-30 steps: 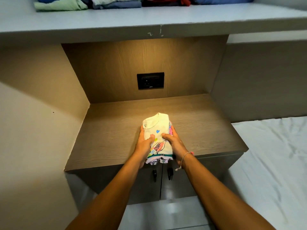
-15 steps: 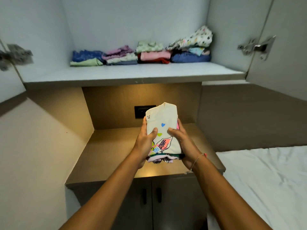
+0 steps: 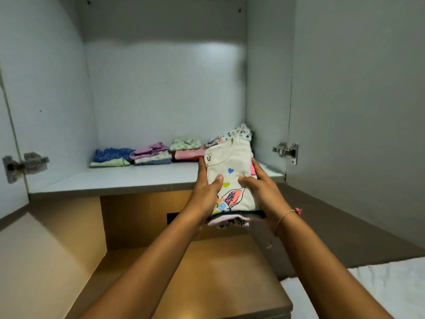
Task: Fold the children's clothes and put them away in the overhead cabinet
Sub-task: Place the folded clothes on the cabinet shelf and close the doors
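A pale grey overhead cabinet (image 3: pixel 165 88) is standing open and filling most of the view, its doors swung out to either side. The right door (image 3: pixel 356 111) is showing its plain inner face. The left door (image 3: pixel 7 157) is cut off by the frame edge, and its metal hinge (image 3: pixel 25 164) is blurred.

Along the back of the cabinet shelf (image 3: pixel 128 178), small folded stacks are sitting in a row. A blue and green stack (image 3: pixel 110 157) is at the left, a purple and floral stack (image 3: pixel 150 154) is just beside it, and next comes a green-print and pink stack (image 3: pixel 186 149). A white spotted garment (image 3: pixel 236 132) is lying at the far right, mostly hidden behind what the person is holding.

Two bare forearms are reaching up from the bottom edge. The left hand (image 3: pixel 204 192) and right hand (image 3: pixel 262 189) are gripping a folded bundle of children's clothes (image 3: pixel 232 171) from either side, thumbs pressing on top and fingers wrapping underneath, largely out of sight. The bundle is being held in the air at the shelf's front right corner; whether its far end is over the shelf is hard to tell. Its top piece is cream with small coloured hearts and a pink print too small to identify. Dark green and pale pink edges are peeking out below, and the number of garments is unclear. A thin bracelet (image 3: pixel 285 215) is circling the right wrist.

Below, a warmly lit wooden worktop (image 3: pixel 207 272) is sitting in a recess, with a dark wall socket (image 3: pixel 171 218) mostly hidden behind the left wrist. A white bed sheet (image 3: pixel 379 284) is cut off at lower right.
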### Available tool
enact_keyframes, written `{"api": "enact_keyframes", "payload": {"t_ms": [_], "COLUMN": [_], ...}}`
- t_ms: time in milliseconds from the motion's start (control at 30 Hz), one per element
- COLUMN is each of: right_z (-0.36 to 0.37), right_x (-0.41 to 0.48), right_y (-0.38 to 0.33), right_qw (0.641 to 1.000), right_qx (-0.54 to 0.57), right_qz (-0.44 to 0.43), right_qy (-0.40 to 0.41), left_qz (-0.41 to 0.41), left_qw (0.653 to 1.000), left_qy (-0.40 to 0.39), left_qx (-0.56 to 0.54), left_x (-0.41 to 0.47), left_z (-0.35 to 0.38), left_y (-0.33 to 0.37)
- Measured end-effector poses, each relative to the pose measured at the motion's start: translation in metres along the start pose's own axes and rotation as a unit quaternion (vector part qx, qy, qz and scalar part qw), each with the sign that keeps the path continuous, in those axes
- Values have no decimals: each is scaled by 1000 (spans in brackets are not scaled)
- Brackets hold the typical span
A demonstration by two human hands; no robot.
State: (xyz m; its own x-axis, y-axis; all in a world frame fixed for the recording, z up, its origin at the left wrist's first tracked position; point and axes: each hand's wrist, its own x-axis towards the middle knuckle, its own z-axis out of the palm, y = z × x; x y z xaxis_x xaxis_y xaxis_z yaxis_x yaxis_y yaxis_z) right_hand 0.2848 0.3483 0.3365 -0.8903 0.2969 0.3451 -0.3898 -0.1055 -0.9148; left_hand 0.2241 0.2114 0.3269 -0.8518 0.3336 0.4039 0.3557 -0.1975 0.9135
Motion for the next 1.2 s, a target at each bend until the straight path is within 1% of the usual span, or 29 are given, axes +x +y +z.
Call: {"api": "enact_keyframes", "payload": {"t_ms": [100,200,367,433,533,633,733,833,933,1033,1067,1100,1133,1167,1200], "right_z": [3,4,6,5,3,-1,-13,-22,-30,-34,-33,-31,-31,-32,-31], "right_x": [32,68,132,161,195,216,234,247,256,256,253,250,248,246,243], "right_y": [-18,-29,-34,-32,-27,-19,-7,4,11,14,12,10,9,11,13], "right_qw": [1000,998,991,981,956,930,895,848,829,789,768,743,721,706,697], "right_qx": [0,-31,-104,-173,-271,-332,-409,-503,-531,-588,-616,-648,-674,-691,-700], "right_qz": [4,12,43,46,54,101,134,139,129,123,109,73,15,-52,-108], "right_qy": [24,48,65,75,102,119,114,99,120,130,138,149,157,146,113], "left_qz": [-19,-47,-56,-73,-100,-121,-120,-115,-113,-97,-80,-55,-25,5,27], "left_qw": [998,994,982,979,975,965,957,956,954,945,932,907,863,807,752], "left_qy": [13,10,-5,-15,-26,-25,-35,-38,-54,-95,-110,-120,-120,-109,-92], "left_qx": [61,101,178,188,194,230,261,266,273,296,335,401,489,580,652], "left_x": [36,71,134,159,189,210,224,235,241,239,237,236,236,237,237], "left_z": [5,6,3,1,1,3,6,7,6,1,-3,-10,-19,-28,-37], "left_y": [13,20,19,15,2,-16,-32,-43,-46,-45,-45,-46,-48,-51,-54]}}
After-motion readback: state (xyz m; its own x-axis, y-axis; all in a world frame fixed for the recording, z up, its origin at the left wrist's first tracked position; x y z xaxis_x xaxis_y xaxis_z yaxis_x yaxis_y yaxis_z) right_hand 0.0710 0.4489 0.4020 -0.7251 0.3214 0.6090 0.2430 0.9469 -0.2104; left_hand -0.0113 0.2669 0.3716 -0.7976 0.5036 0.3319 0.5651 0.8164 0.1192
